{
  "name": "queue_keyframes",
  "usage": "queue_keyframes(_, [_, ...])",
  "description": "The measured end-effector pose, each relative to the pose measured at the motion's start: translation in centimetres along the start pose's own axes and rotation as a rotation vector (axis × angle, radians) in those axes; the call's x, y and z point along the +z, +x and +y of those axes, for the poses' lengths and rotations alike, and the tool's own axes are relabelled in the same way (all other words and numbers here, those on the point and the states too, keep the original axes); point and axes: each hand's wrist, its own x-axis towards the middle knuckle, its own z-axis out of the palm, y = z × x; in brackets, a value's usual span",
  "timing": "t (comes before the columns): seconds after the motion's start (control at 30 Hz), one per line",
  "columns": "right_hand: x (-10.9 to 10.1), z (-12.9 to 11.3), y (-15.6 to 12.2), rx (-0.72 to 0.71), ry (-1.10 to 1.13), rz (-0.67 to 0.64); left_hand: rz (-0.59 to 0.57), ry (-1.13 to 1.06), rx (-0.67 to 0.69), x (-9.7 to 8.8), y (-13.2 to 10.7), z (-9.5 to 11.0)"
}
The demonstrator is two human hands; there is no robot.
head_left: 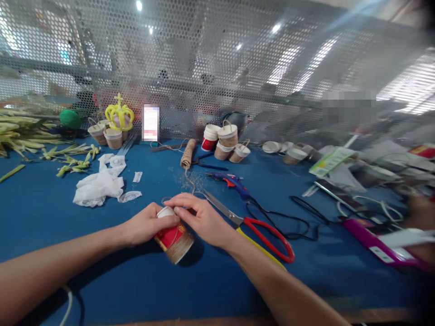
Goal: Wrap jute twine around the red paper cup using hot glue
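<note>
A red paper cup (pixel 170 236) with a white rim lies tilted low in front of me, its lower end wrapped in brown twine. My left hand (pixel 149 224) is closed around it from the left, thumb along its upper side. Over the rim, my right hand (pixel 200 217) has thumb and forefinger pinched together on the twine; the fingertips partly hide the strand. The twine runs back to a brown twine roll (pixel 188 155). Close to the right hand lie large scissors (pixel 234 218) with red and yellow handles and a blue glue gun (pixel 236 184).
Several twine-wrapped cups (pixel 227 141) stand at the back, beside dark pliers (pixel 210 164). White lace (pixel 100 183) and green plant strips (pixel 27 131) lie left. A purple power strip (pixel 374 240), black cable (pixel 282 222) and another person's blurred hand (pixel 421 213) are right.
</note>
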Motion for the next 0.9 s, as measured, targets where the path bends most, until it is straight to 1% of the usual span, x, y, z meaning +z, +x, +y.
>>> queue_keyframes(0.17, [0.1, -0.2, 0.0, -0.001, 0.0, 0.02, -0.03, -0.048, 0.024, -0.1, -0.1, 0.2])
queue_keyframes(0.27, [0.1, -0.4, 0.1, 0.017, 0.017, 0.016, -0.09, -0.068, 0.037, -0.3, -0.3, 0.6])
queue_keyframes(0.37, [0.1, -0.5, 0.1, 0.046, 0.028, 0.008, -0.163, -0.043, 0.057, -0.4, -0.5, 0.9])
queue_keyframes(0.4, [0.2, -0.5, 0.1, 0.052, 0.032, 0.006, -0.17, -0.037, 0.061, -0.4, -0.5, 1.0])
queue_keyframes(0.47, [0.2, -0.6, 0.1, 0.054, 0.035, 0.008, -0.152, -0.033, 0.058, -0.3, -0.5, 1.0])
queue_keyframes(0.6, [0.3, -0.5, 0.2, 0.036, 0.005, 0.016, -0.075, -0.033, 0.025, 0.0, -0.3, 0.5])
queue_keyframes(0.8, [0.5, -0.6, 0.2, 0.015, -0.056, 0.02, -0.065, -0.067, -0.002, 0.1, -0.1, 0.4])
queue_keyframes(0.9, [-0.4, -1.5, -0.1, 0.064, -0.18, 0.04, -0.007, -0.067, -0.027, 0.0, 0.0, 0.8])
